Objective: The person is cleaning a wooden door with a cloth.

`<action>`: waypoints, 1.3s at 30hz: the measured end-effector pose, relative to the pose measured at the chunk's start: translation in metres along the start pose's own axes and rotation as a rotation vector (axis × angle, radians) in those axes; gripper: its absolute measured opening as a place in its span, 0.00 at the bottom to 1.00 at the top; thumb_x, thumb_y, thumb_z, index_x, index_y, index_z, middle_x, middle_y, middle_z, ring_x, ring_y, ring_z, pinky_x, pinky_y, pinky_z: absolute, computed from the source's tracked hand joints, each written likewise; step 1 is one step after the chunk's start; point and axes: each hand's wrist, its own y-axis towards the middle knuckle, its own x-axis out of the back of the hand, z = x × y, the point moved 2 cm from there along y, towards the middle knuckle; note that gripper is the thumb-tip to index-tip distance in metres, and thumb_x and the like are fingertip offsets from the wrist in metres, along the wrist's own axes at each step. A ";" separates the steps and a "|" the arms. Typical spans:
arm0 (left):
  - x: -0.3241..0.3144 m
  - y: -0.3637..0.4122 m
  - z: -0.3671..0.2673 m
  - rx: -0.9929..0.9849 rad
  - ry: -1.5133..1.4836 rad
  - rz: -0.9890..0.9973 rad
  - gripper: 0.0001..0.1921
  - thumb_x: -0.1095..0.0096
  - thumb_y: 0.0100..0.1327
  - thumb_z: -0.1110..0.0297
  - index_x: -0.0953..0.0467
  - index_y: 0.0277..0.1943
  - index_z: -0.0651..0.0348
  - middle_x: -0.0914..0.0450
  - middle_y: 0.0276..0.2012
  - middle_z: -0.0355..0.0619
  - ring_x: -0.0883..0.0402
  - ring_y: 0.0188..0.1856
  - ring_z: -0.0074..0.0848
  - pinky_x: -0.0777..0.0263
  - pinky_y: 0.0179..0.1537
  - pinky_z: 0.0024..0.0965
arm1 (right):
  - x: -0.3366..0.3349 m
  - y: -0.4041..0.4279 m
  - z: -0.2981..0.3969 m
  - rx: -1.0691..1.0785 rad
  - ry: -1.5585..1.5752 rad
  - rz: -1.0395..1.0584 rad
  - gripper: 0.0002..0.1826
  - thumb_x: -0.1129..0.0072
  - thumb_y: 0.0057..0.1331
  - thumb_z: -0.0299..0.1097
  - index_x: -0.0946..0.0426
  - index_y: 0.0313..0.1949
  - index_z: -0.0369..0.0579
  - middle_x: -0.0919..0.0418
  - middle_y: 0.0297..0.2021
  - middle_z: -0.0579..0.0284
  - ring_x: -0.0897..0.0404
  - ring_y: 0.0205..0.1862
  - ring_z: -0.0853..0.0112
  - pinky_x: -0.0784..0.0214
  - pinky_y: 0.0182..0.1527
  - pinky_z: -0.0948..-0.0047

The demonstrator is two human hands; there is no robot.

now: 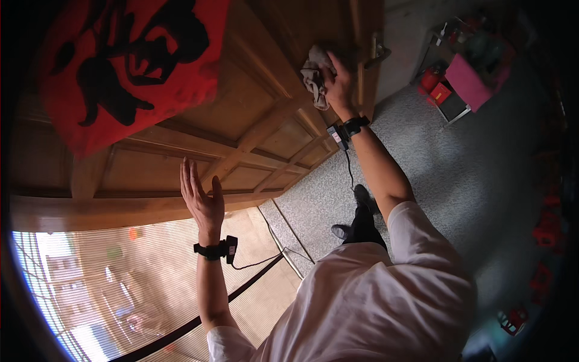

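My right hand (338, 86) presses a crumpled greyish cloth (315, 77) against the panelled wooden door (271, 140), left of the metal door handle (377, 52). Part of the cloth lies hidden under the fingers. My left hand (202, 199) is raised with its fingers extended and the thumb apart, near the door's edge, and holds nothing; whether it touches the door I cannot tell. A red paper sheet with black brush writing (181, 95) is on the door at the upper left. Each wrist wears a black strap with a small cabled device.
A ribbed translucent curtain (172, 271) hangs at the lower left, crossed by a dark strip. Speckled grey floor (307, 212) lies below, with my dark shoes on it. A small metal-framed table with a pink cloth (468, 81) and red items stands at the upper right.
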 end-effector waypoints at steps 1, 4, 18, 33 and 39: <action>-0.005 0.012 -0.006 -0.019 0.023 0.040 0.35 0.33 0.70 0.67 0.36 0.78 0.59 0.38 0.79 0.57 0.38 0.79 0.54 0.39 0.74 0.56 | -0.007 0.003 0.000 0.064 -0.210 0.113 0.16 0.36 0.71 0.29 0.18 0.57 0.48 0.16 0.44 0.55 0.17 0.38 0.57 0.22 0.40 0.61; -0.021 0.048 -0.025 -0.133 0.091 0.080 0.37 0.33 0.70 0.62 0.37 0.79 0.59 0.43 0.82 0.56 0.44 0.82 0.55 0.46 0.76 0.61 | -0.014 -0.015 -0.001 0.260 -0.459 0.209 0.16 0.38 0.69 0.26 0.17 0.56 0.47 0.17 0.44 0.50 0.17 0.45 0.47 0.22 0.45 0.54; -0.059 0.110 -0.028 -0.247 0.261 0.164 0.47 0.31 0.67 0.53 0.46 0.82 0.62 0.54 0.85 0.57 0.55 0.86 0.53 0.64 0.80 0.70 | 0.026 0.014 -0.075 -0.255 -0.479 -0.200 0.26 0.40 0.76 0.36 0.30 0.68 0.35 0.16 0.52 0.32 0.15 0.52 0.40 0.21 0.51 0.49; -0.026 0.101 -0.047 -0.259 0.074 -0.252 0.23 0.26 0.60 0.71 0.17 0.59 0.61 0.16 0.61 0.48 0.18 0.59 0.36 0.36 0.61 0.45 | -0.016 -0.077 -0.033 -0.164 -0.488 0.149 0.18 0.32 0.70 0.37 0.16 0.56 0.43 0.11 0.41 0.44 0.10 0.40 0.50 0.17 0.41 0.56; -0.015 0.133 -0.031 -0.110 -0.135 -0.383 0.09 0.30 0.65 0.81 0.15 0.47 0.65 0.15 0.36 0.49 0.17 0.34 0.41 0.24 0.38 0.40 | -0.013 -0.076 -0.041 -0.092 -0.441 0.153 0.19 0.33 0.71 0.37 0.18 0.58 0.45 0.11 0.41 0.45 0.11 0.43 0.49 0.17 0.44 0.55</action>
